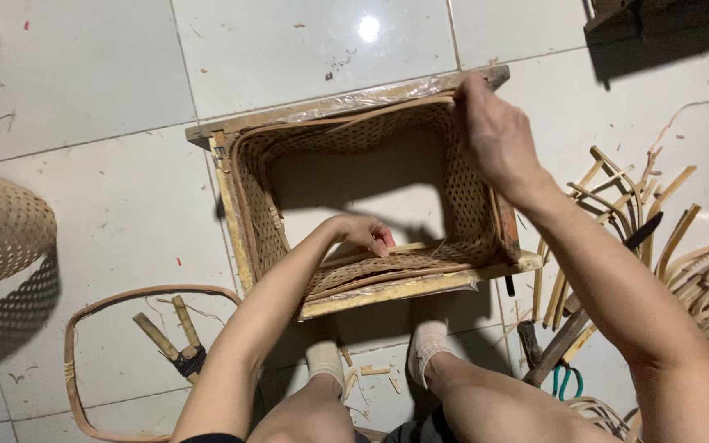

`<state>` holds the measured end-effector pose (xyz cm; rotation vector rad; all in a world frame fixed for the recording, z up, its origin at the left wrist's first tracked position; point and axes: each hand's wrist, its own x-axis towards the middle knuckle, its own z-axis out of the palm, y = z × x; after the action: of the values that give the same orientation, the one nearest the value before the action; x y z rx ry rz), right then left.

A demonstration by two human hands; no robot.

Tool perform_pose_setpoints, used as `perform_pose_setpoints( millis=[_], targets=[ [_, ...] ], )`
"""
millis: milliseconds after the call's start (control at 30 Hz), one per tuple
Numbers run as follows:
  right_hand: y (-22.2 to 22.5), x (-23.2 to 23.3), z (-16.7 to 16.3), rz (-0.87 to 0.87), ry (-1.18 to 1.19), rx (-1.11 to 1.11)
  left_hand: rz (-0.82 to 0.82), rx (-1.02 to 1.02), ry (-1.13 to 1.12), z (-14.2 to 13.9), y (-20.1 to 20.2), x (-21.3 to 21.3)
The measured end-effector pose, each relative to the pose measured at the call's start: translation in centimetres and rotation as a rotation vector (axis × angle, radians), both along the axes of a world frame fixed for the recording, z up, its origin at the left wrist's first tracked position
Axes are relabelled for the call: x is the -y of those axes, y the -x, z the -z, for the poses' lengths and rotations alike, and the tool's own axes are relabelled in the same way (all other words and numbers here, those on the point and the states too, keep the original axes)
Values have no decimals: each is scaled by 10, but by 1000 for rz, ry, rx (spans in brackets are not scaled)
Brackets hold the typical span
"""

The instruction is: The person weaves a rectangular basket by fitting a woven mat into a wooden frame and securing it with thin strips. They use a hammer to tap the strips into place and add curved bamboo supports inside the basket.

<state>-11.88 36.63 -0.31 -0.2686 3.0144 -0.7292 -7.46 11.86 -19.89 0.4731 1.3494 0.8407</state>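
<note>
A rectangular wooden frame (420, 285) lies on the tiled floor in front of me, lined with an open-weave cane mesh (469, 189) that forms a bottomless basket wall. My left hand (364, 234) reaches down inside and presses its fingers against the near mesh wall and a thin bent cane strip (387, 275). At the far right corner my right hand (492, 135) grips the top edge of the mesh and the rim strip. Clear plastic film (346, 102) covers the frame's far rail.
Bent cane offcuts (617, 197) and a dark-handled knife (643, 231) lie to the right, with pliers (564, 379) near my right knee. A bent cane hoop (84, 361) with bound sticks (176, 336) lies at the lower left. A curled mesh strip (6, 230) sits on the left.
</note>
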Motion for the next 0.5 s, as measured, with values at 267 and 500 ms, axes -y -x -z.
perform_pose_setpoints(
  millis=[267, 500],
  targets=[
    [-7, -12, 40, -37, -217, -264, 68, -277, 154, -21, 2, -8],
    [7, -30, 79, 46, -89, -325, -664, -1797, 211, -75, 32, 42]
  ],
)
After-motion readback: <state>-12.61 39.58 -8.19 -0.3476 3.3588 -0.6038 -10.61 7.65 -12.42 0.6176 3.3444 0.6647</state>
